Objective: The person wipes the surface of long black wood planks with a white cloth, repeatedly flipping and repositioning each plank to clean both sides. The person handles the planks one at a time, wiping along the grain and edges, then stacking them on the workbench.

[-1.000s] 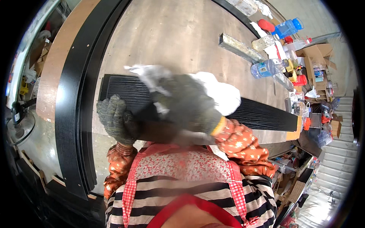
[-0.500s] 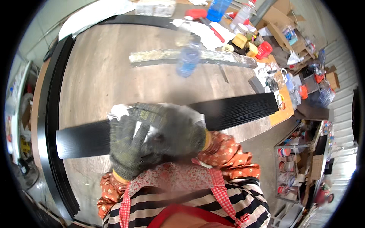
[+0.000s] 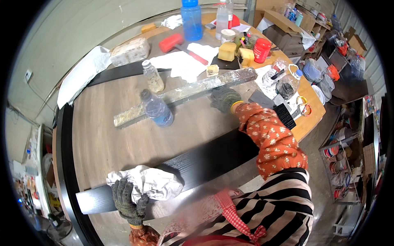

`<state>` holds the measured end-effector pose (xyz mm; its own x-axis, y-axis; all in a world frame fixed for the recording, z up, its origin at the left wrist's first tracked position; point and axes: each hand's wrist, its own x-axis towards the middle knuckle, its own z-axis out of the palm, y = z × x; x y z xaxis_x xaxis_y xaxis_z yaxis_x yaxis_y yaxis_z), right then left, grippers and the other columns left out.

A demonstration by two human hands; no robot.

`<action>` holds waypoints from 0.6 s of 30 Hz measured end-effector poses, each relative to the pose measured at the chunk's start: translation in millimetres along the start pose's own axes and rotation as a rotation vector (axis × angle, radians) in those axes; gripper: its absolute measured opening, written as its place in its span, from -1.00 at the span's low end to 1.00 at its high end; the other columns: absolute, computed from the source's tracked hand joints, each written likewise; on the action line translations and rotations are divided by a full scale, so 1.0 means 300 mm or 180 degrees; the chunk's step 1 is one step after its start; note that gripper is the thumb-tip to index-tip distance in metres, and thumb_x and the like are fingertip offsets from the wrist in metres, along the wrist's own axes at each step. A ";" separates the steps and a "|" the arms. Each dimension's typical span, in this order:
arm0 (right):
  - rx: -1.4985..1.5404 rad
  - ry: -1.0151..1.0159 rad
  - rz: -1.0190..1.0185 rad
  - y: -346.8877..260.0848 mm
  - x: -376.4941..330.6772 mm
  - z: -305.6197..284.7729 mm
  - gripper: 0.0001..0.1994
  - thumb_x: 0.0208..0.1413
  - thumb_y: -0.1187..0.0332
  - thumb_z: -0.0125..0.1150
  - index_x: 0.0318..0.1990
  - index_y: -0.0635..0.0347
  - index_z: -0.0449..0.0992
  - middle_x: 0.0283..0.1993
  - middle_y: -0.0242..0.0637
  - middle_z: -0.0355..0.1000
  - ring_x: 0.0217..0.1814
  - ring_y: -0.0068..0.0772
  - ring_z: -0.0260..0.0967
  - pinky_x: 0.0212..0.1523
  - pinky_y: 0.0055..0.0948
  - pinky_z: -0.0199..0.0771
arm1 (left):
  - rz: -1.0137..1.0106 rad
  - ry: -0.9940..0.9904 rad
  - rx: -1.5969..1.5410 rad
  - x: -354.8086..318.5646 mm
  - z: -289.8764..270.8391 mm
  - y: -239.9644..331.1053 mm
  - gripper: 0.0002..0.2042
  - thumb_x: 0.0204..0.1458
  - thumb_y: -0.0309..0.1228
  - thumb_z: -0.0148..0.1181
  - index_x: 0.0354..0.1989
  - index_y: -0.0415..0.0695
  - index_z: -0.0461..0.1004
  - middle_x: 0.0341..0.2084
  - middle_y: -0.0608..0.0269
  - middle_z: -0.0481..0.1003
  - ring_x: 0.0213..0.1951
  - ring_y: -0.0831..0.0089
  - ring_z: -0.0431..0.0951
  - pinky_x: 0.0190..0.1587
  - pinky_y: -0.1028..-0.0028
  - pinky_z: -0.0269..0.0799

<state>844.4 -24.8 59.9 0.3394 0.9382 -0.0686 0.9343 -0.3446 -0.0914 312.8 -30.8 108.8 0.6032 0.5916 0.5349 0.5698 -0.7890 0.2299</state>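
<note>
Since earlier: right hand [image 3: 223,99] left the cloth, now at foil-wrapped bar [image 3: 186,93], grip unclear | black plank [image 3: 205,160] across wooden table [image 3: 106,127] | left hand [image 3: 126,199] fingers clamp white cloth [image 3: 150,182] on plank

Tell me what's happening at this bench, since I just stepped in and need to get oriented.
A person in knit work gloves leans over a wooden table. The left hand presses a crumpled white cloth onto a long black panel. The right hand reaches out to a long foil-wrapped bar, beside two plastic bottles.
</note>
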 end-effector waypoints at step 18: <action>0.0751 -0.0280 0.0743 0.402 -0.287 -0.182 -0.48 0.24 -0.11 -0.05 0.04 0.13 0.53 0.01 0.03 0.51 0.08 0.10 0.45 0.15 -0.05 0.37 | -0.0763 -0.0002 0.0368 -0.129 0.042 -0.068 -0.37 0.00 -0.01 0.22 0.13 -0.25 0.42 0.10 -0.12 0.44 0.17 -0.16 0.40 0.22 -0.05 0.27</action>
<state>933.9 -145.4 108.9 0.5207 0.8302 -0.1990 0.7780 -0.5574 -0.2897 284.9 -35.4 73.3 0.4437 0.7593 0.4760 0.7563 -0.6022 0.2556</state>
